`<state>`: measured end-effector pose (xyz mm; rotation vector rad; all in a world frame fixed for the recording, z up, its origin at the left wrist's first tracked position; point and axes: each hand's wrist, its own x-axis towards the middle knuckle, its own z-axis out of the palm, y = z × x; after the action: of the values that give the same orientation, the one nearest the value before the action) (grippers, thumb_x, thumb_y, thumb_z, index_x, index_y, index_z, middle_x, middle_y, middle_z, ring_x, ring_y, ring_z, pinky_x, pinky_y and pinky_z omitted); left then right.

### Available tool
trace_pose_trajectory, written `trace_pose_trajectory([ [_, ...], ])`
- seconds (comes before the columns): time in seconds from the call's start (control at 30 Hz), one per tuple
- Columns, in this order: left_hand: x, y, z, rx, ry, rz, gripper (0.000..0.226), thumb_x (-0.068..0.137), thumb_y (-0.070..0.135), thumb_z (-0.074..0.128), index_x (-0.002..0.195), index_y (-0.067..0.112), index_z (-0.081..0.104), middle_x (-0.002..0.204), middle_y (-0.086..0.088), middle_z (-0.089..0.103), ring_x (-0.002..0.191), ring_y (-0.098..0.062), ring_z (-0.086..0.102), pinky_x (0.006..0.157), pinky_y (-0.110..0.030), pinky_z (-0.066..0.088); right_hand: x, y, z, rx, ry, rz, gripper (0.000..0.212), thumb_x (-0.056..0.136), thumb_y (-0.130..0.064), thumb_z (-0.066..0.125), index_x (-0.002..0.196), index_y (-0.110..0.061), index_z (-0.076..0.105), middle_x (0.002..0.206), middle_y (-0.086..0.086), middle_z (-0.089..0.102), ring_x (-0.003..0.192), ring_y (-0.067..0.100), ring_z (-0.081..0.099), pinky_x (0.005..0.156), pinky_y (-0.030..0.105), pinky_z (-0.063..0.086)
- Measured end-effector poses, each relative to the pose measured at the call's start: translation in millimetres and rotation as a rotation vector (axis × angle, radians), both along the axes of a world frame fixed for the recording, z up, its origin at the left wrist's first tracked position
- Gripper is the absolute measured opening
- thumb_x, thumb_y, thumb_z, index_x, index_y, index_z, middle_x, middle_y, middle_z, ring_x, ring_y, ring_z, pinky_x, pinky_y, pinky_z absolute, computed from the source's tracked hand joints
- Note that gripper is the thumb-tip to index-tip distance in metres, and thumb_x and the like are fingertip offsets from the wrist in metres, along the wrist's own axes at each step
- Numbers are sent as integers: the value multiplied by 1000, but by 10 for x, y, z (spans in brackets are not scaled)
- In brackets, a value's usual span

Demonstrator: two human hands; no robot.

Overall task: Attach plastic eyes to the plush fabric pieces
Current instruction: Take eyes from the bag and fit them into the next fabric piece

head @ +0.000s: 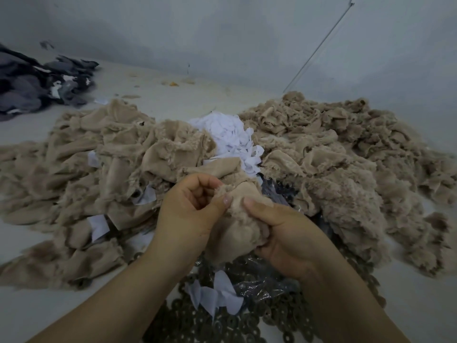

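Both hands meet over the middle of the work surface and hold one beige plush piece (pixel 237 219) between them. The left hand (pixel 190 211) has its fingers curled in toward the palm, and its thumb presses against the upper left edge of the piece, pinching the fabric there. The right hand (pixel 284 233) grips the piece from the right and below, its thumb lying across the top of the fabric and its fingers wrapped underneath, out of sight. The two thumb tips sit close together on the plush, just apart.

No plastic eye can be made out on the held piece or in either hand (the fur and the curled fingers hide whatever may sit inside the fold).

Below the hands lies a spread of dark ring-shaped washers (pixel 222 323), some of them under a crumpled clear plastic bag (pixel 259 285). A few white fabric scraps (pixel 217 293) rest on the bag and the washers.

Behind the hands, two heaps of beige plush flank the centre: the left heap (pixel 81 169) and the right heap (pixel 346 164). Between them sits a pile of white scraps (pixel 230 137). More white bits poke out from the left heap.

At the far left, well apart from the beige plush, lies a pile of dark grey and black fabric (pixel 37 85). The pale table (pixel 420 305) runs back to a grey wall (pixel 222 33), along which a thin cord (pixel 321 45) slants down.
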<state>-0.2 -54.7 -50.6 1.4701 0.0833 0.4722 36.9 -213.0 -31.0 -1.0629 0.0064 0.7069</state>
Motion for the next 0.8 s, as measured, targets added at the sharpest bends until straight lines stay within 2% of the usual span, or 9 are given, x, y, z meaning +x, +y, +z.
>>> trace_pose_trajectory([
  [0.13, -14, 1, 19, -38, -28, -47, 18, 71, 19, 82, 78, 30, 70, 69, 7, 63, 67, -9, 57, 63, -20, 52, 26, 10, -8, 142, -21, -116, 35, 78, -18, 65, 97, 10, 74, 103, 27, 73, 87, 30, 75, 75, 36, 63],
  [0.27, -76, 28, 78, 19, 37, -76, 17, 71, 29, 81, 80, 22, 68, 64, -13, 59, 57, -23, 51, 48, -29, 45, 37, 21, -16, 66, -105, -216, 45, 82, -25, 64, 109, 10, 69, 108, 27, 71, 94, 34, 72, 85, 43, 61],
  [0.33, -88, 93, 114, 287, -23, -77, 29, 75, 25, 83, 99, 27, 68, 82, -4, 63, 67, -18, 58, 57, -33, 51, 40, -4, 0, 8, -127, -195, 47, 83, -27, 65, 113, 9, 67, 109, 28, 70, 96, 37, 70, 88, 47, 58],
  [0.4, -83, 141, 176, 585, -102, -173, 44, 76, 28, 74, 118, 31, 63, 105, 12, 60, 96, -10, 60, 81, -29, 52, 46, -28, 0, -1, -104, -139, 46, 88, -25, 65, 118, 9, 64, 111, 30, 68, 97, 39, 66, 86, 48, 56],
  [0.47, -60, 133, 199, 712, -141, -215, 33, 76, 25, 73, 109, 26, 69, 112, 13, 62, 110, -7, 58, 95, -28, 48, 48, -46, -21, 26, -54, -81, 43, 93, -21, 61, 123, 10, 61, 112, 29, 64, 100, 37, 61, 87, 45, 52],
  [0.53, -48, 95, 199, 676, -118, -150, 11, 79, 15, 75, 89, 19, 73, 96, 7, 68, 95, -12, 64, 87, -40, 53, 60, -45, -27, 20, -27, -60, 35, 93, -22, 61, 115, 6, 69, 107, 25, 68, 93, 33, 67, 81, 40, 56],
  [0.6, -29, 65, 186, 579, -60, -127, 8, 84, 9, 74, 78, 12, 70, 75, -3, 67, 72, -22, 64, 68, -44, 55, 59, -26, -14, 31, 21, -74, 39, 91, -32, 61, 107, 0, 75, 106, 22, 73, 88, 31, 73, 73, 38, 61],
  [0.73, 13, 27, 257, 570, -96, 13, 24, 84, 29, 64, 69, 13, 57, 59, 2, 50, 53, -8, 46, 51, -24, 40, 55, -31, 15, 147, -8, -31, 73, 86, -60, 49, 127, -1, 64, 125, 21, 68, 116, 33, 66, 99, 47, 54],
  [0.8, 29, 19, 294, 559, -88, 65, 25, 84, 30, 65, 67, 14, 54, 55, 2, 47, 50, -6, 43, 47, -27, 39, 22, -13, 32, 134, -44, 40, 85, 80, -70, 48, 131, -4, 61, 129, 20, 66, 120, 34, 64, 100, 48, 53],
])
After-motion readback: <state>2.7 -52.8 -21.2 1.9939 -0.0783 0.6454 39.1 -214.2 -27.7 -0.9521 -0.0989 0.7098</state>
